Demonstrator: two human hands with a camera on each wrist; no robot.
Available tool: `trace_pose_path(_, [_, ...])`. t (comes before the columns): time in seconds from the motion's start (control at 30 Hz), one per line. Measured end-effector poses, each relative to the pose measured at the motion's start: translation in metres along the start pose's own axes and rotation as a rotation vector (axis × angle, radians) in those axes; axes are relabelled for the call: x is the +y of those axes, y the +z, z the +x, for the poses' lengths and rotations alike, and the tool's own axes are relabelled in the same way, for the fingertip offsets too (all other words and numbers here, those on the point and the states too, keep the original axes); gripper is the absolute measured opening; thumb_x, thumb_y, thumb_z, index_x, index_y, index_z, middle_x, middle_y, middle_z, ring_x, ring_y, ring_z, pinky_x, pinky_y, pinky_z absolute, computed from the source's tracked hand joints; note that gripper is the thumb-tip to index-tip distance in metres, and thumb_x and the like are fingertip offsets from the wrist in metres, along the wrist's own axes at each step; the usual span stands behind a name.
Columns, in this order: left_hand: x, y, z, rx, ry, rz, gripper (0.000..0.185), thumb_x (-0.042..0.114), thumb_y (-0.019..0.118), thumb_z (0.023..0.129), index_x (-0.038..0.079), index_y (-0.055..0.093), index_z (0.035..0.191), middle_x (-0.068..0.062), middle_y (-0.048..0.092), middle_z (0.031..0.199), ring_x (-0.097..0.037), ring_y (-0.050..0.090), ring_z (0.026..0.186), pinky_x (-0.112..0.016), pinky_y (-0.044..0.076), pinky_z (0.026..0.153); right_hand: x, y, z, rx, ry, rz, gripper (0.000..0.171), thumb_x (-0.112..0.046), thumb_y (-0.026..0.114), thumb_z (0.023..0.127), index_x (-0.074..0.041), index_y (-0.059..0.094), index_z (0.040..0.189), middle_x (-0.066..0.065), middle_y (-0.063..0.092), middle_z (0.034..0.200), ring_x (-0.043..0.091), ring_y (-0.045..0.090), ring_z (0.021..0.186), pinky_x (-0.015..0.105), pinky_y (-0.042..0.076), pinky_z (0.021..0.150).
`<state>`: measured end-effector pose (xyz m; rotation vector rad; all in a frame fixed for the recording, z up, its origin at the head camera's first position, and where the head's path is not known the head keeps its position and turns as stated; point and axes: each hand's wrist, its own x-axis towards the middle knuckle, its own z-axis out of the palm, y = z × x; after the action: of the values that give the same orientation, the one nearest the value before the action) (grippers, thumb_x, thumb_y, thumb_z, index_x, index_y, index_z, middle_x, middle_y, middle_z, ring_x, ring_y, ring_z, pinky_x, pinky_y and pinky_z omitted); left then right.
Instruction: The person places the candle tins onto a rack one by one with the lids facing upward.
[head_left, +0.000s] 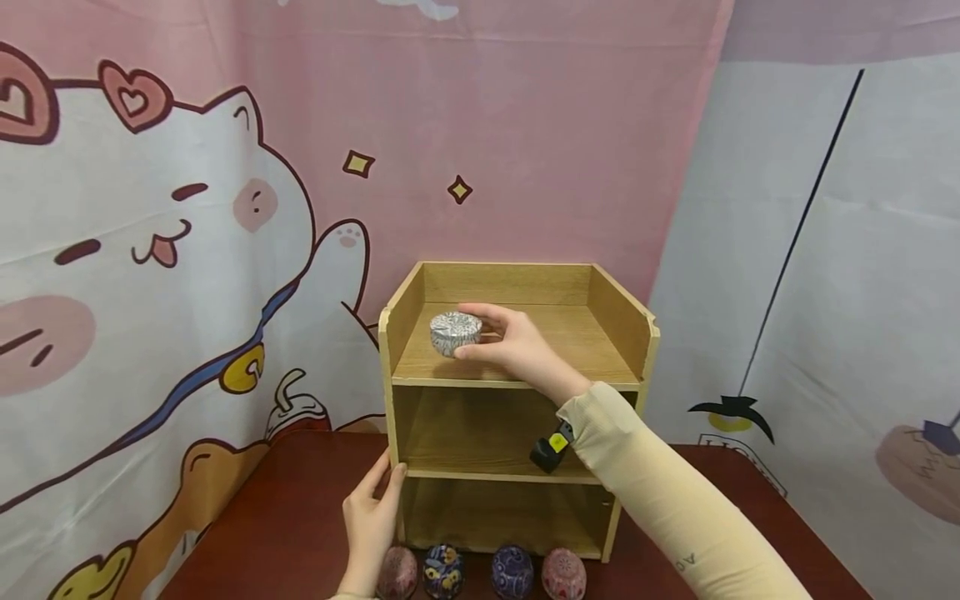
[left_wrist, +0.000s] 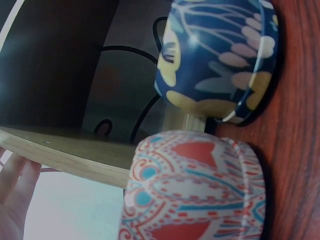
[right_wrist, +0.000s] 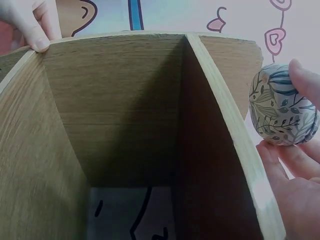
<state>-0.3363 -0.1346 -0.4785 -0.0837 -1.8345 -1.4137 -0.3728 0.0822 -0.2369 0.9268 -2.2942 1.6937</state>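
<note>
Four small patterned tins are lined up on the dark red table (head_left: 277,517) right in front of a three-tier wooden shelf unit (head_left: 626,333), and a fifth one is up on the top tier. That fifth one, a grey-white leaf-print tin (head_left: 455,332), is being pinched by the right hand (head_left: 517,346): thumb on the near side, fingers curled over the far side, and it's sitting toward the left of the top shelf, close to the left wall. From the right wrist view the same tin (right_wrist: 284,106) is seen clamped between a fingertip above and the fingers below, just past the shelf's edge board.

The left hand (head_left: 372,521) is laid flat against the left side panel near the bottom, fingers straight and kept together, nothing gripped. Its fingertips (right_wrist: 35,25) can be spotted at the panel's edge in the right wrist view too.

Down in the row, a dark pinkish tin (head_left: 397,572) is found right beside the left wrist, then a blue floral tin (head_left: 443,572), a dark blue tin (head_left: 512,572) and a pink-red patterned tin (head_left: 564,574). Only two of them are caught up close by the left wrist camera, a red-and-teal tin (left_wrist: 195,187) and the blue floral one (left_wrist: 220,55), just beside each other on the wood

A cartoon cat backdrop (head_left: 150,250) is hung behind it all
</note>
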Motion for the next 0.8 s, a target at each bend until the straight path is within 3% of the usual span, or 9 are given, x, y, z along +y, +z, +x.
trace_pose_path(0.2, [-0.001,0.002,0.0,0.005,0.023,0.002,0.035,0.017,0.077,0.085,0.011,0.072,0.119,-0.007,0.074,0.095,-0.003,0.063,0.066,-0.017,0.046,0.05,-0.001,0.005,0.002,-0.007,0.002,-0.016,0.065,-0.004,0.08,0.078,-0.004,0.053,0.138,0.015,0.062,0.123,0.027,0.062,0.107,0.034,0.051,0.088])
trace_pose_path(0.8, [-0.003,0.001,0.0,0.013,0.028,0.021,0.035,0.016,0.077,0.085,0.01,0.071,0.119,-0.008,0.072,0.103,0.001,0.064,0.069,-0.015,0.048,0.055,0.004,0.017,0.018,-0.002,-0.027,-0.062,0.065,-0.013,0.083,0.077,-0.007,0.057,0.136,0.011,0.064,0.12,0.024,0.061,0.108,0.032,0.051,0.086])
